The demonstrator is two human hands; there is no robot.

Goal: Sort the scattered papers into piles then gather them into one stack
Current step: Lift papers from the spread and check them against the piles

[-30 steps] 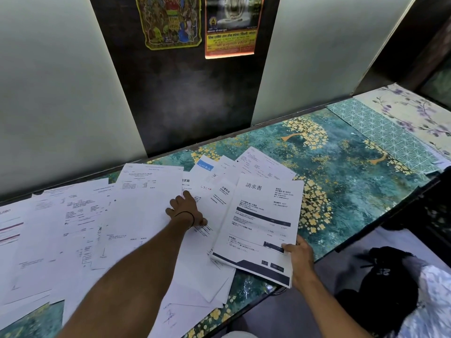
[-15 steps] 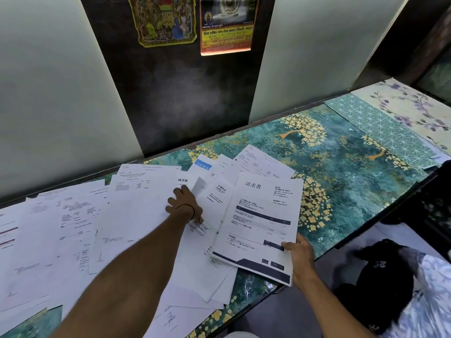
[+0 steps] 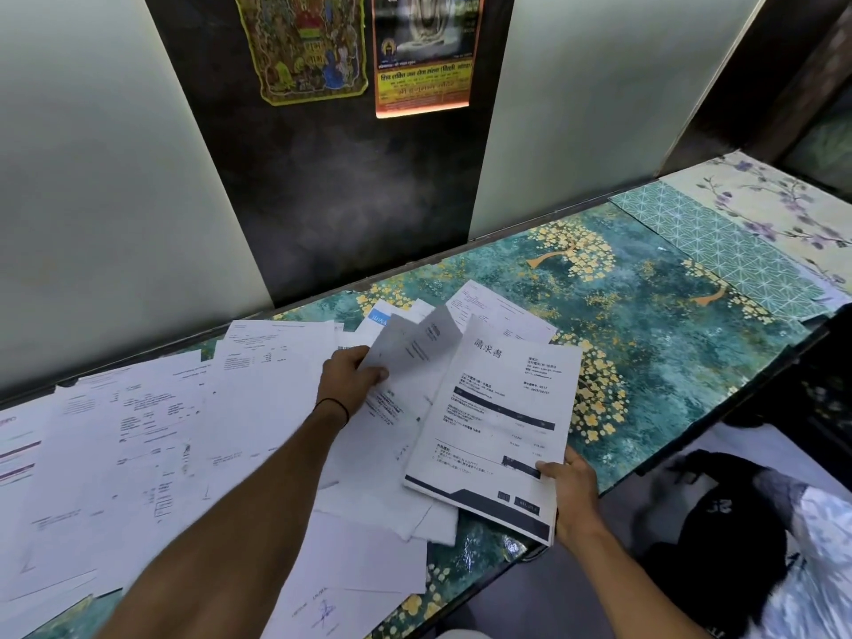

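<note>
Closest to me, my right hand [image 3: 569, 488] grips the near right corner of a small stack of papers [image 3: 500, 431], thumb on top, the other fingers hidden underneath. The top sheet is a printed form with a dark band along its near edge. The stack's near corner juts past the table edge [image 3: 613, 481], and its far end lies over the other sheets.

My left arm [image 3: 221, 523] reaches across the middle of the mess. A thin black band [image 3: 333, 408] sits on the wrist. My left hand [image 3: 348, 380] is closed on a loose sheet [image 3: 412, 345], thumb on the upper face and fingers behind, and the sheet's far end is bent up off the table, just beside the stack.

Under and left of that arm I see scattered papers [image 3: 138, 435], overlapping and lying at different angles, from the near edge out to the far left. A few more sheets [image 3: 495, 311] poke out beyond the lifted one, one with a blue patch at its corner.

To the right the table shows its green cover with gold trees [image 3: 645, 315]; further right lie a teal patterned sheet [image 3: 719, 251] and a pale floral one [image 3: 774, 200].

On the dark wall panel [image 3: 336, 186] beyond hang two colourful posters [image 3: 422, 53].
</note>
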